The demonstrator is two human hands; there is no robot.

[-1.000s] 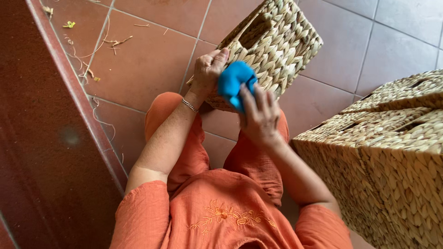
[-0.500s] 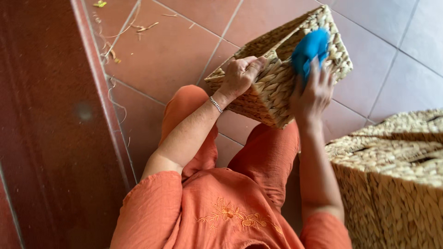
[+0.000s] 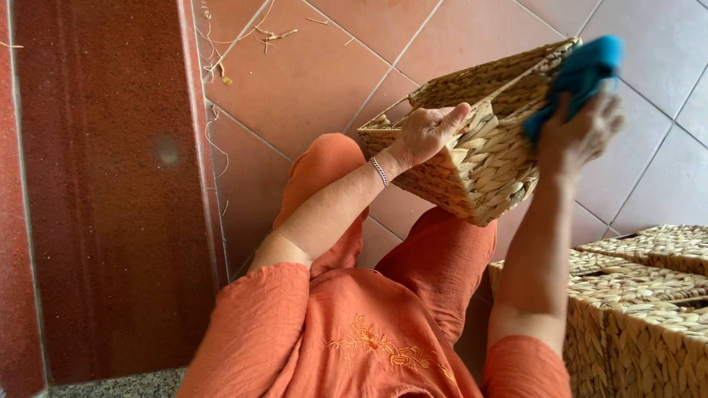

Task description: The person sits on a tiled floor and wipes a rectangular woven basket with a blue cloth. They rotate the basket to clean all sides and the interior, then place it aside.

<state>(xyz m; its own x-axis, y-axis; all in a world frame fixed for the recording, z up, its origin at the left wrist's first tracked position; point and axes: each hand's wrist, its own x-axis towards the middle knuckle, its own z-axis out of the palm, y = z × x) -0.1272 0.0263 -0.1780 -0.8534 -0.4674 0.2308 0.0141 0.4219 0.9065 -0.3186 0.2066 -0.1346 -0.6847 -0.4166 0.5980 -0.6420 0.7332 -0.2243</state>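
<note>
A floor (image 3: 310, 66) of terracotta tiles runs under the seated person, with a dark red step (image 3: 103, 191) along its left edge and bits of dry straw (image 3: 273, 35) near the far corner. Above the knees, a woven basket (image 3: 479, 162) is held tilted in the air, one corner pointing down, clear of the floor. The left hand (image 3: 424, 133) grips its near wall, fingers curled over the rim. The right hand (image 3: 579, 133) is closed on a blue cloth (image 3: 579, 70) and presses it against the basket's right side near the top edge. More baskets (image 3: 641, 309) stand stacked at the right, close beside the right elbow.

The basket hangs from one hand only, so a hard push from the cloth could twist it out of that grip and drop it onto the legs or tiles. The cloth could also snag on a loose strand of the weave. A wide swing of the elbow might knock the stacked baskets.
</note>
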